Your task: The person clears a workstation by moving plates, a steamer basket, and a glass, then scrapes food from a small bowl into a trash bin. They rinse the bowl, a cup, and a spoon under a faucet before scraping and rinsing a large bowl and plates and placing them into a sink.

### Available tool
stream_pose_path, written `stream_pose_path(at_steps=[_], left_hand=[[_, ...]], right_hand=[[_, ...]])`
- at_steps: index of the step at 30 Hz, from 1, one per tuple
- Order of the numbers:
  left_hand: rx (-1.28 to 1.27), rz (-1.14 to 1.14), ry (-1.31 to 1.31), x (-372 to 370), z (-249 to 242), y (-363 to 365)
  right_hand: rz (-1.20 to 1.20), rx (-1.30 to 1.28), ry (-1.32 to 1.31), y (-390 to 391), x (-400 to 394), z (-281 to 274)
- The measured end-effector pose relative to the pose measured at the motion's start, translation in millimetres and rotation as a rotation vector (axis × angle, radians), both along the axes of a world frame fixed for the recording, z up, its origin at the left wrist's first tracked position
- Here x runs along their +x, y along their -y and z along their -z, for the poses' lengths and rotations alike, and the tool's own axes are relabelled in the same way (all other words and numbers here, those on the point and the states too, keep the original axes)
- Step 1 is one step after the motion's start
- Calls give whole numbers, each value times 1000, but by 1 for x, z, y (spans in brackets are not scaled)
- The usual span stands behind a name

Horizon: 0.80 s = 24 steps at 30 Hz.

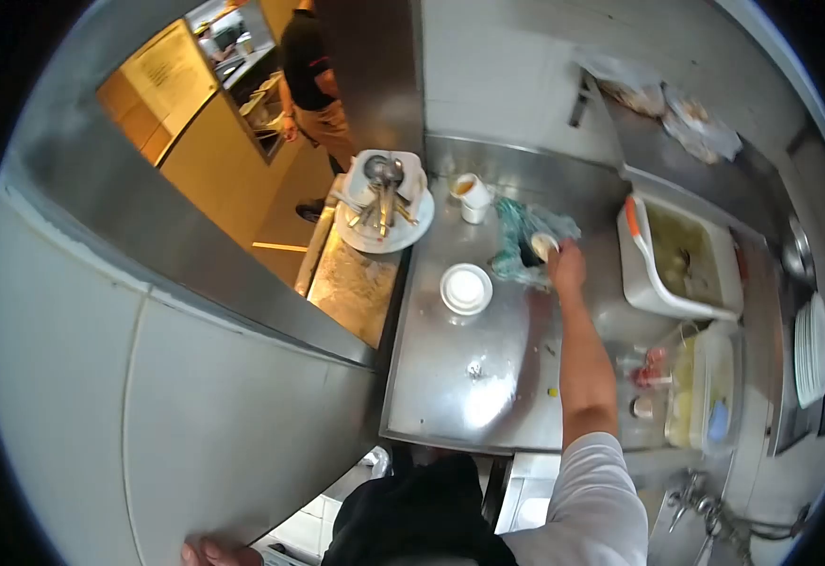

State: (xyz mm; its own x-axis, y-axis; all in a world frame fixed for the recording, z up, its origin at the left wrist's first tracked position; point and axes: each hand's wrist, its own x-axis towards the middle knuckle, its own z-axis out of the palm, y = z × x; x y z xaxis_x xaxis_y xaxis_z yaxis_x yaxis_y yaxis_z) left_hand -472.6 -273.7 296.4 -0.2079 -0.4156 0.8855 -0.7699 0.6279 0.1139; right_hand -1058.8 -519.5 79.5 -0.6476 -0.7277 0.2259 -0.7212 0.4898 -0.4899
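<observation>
My right hand (566, 267) reaches over the steel counter (431, 377), its fingers closed on a small white cup (543, 245). The cup is at the opening of a crumpled green plastic bag (514, 231). White cups (470, 196) stand left of the bag, one with orange-brown contents. Nearer to me is a stack of small white dishes (466, 289). At the bottom left, my left hand (216, 552) shows only its fingers, by the edge of the tiled wall.
White plates with cutlery and ladles (384, 203) stand left. A white tub of murky water (681, 255) and a clear container (705, 387) are right, near a faucet (700, 500). Bags lie on a wall shelf (625, 123). Another person (313, 85) stands beyond the opening.
</observation>
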Motion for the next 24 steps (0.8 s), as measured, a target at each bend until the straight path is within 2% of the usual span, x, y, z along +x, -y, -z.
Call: stream_pose_path(at_steps=[1,3,4,7,8,9,11,12,13,15,18,19,22,24], left_hand=[[-33,15,-78,-15,-5,7],[-113,44,-156,-38,-14,20],[-149,56,-190,-48,-17,25],[-180,102,-250,-66,-24,32],[-190,77,-286,-69,-24,32],[-159,144,-289,-68,-26,35],[-323,126,-164,-63,-29,43],[-254,70,-160,-59,-28,39],[-215,102,-126,-63,-33,38],[-164,123,-118,-63,-34,42],[-79,144,-114,-55,-29,50],[-47,141,-106,-50,-26,54],[27,140,-90,-41,-22,57],[-50,385,-168,-45,-23,65]], right_hand=[[37,10,7,-7,-2,8],[-14,-228,316,-29,-6,28],[-46,-253,426,-53,2,30],[-27,-403,674,-149,47,9],[14,-371,670,-188,60,4],[61,-331,670,-228,71,4],[191,-334,704,-311,91,27],[232,-342,740,-356,100,34],[302,-331,727,-401,108,35],[406,-232,406,-487,129,33],[666,-99,362,-609,153,31],[723,-55,245,-658,157,50],[1057,8,290,-780,169,75],[1158,161,239,-832,176,49]])
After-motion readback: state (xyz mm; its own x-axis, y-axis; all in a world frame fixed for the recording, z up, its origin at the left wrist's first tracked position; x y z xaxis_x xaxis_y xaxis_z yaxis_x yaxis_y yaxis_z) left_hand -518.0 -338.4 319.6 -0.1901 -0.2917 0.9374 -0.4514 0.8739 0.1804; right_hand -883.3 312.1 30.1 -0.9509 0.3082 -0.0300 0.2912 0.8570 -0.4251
